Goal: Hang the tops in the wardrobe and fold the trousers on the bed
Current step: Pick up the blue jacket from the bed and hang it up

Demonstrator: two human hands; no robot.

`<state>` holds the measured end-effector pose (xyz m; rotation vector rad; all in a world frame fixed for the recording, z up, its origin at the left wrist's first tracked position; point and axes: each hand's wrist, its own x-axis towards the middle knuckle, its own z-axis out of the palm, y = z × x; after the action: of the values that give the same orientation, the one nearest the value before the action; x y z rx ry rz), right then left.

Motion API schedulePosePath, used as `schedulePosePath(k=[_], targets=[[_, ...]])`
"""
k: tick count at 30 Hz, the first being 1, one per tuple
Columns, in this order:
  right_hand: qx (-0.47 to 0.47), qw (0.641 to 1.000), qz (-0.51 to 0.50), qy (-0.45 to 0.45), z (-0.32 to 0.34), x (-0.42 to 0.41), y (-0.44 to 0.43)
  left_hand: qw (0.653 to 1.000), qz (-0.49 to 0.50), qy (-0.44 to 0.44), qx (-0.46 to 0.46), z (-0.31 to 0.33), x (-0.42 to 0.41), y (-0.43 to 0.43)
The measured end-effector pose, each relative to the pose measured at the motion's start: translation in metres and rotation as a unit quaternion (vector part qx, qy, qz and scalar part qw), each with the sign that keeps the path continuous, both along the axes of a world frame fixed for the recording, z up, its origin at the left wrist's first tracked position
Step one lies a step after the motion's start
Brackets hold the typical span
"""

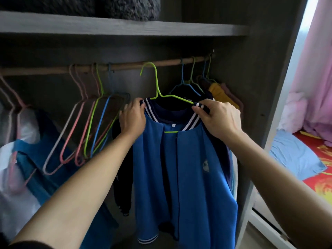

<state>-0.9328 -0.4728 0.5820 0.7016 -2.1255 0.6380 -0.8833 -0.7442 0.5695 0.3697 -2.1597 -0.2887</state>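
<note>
A blue jacket (186, 168) with a navy, white-striped collar hangs on a green wire hanger (158, 88). The hanger's hook is just in front of the wooden wardrobe rail (125, 66); I cannot tell whether it rests on it. My left hand (133, 117) grips the jacket's left shoulder by the collar. My right hand (219, 117) pinches the right end of the collar together with the hanger's arm. A dark sleeve dangles below my left forearm.
Several bare wire hangers (84, 123) hang tilted at the rail's left. Hung clothes, one yellow (218, 92), fill its right end. A shelf (124, 26) lies above. Bags sit at the lower left. The bed (305, 159) with a pale blue cloth shows at right.
</note>
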Motion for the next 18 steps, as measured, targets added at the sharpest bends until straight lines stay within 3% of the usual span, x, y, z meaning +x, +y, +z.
schedulePosePath(k=[6, 12, 15, 18], targets=[[-0.036, 0.999, -0.027, 0.014, 0.022, -0.039, -0.019, 1.0, 0.001, 0.019, 0.0, 0.03, -0.073, -0.009], [-0.073, 0.996, -0.054, 0.0, 0.043, -0.092, -0.035, 0.997, -0.05, 0.008, 0.062, 0.069, -0.157, -0.017], [-0.048, 0.997, -0.045, -0.03, 0.043, -0.115, -0.047, 0.989, -0.066, -0.021, 0.127, 0.069, -0.195, -0.028], [0.034, 0.997, -0.01, -0.076, 0.029, -0.127, -0.057, 0.977, -0.128, -0.07, 0.158, 0.042, -0.219, -0.035]])
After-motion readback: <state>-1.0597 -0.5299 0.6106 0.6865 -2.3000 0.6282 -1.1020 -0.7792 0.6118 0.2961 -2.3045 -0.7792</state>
